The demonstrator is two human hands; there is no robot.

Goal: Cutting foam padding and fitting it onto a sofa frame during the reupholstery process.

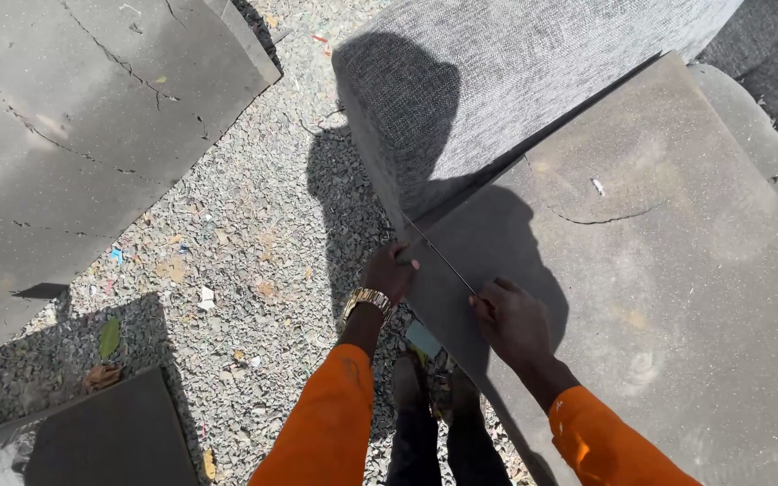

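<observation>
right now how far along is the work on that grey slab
Done: a textured fabric-like cover lies over the far part of the grey slab. In hand: the left hand grips the slab's near edge, and the right hand holds a thin rod against it. Left: most of the slab's face shows bare.

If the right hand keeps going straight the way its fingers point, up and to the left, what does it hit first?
Probably the thin rod the right hand already pinches, then the left hand at the edge of the grey foam slab. Depth is unclear, so it may pass above the slab.
</observation>
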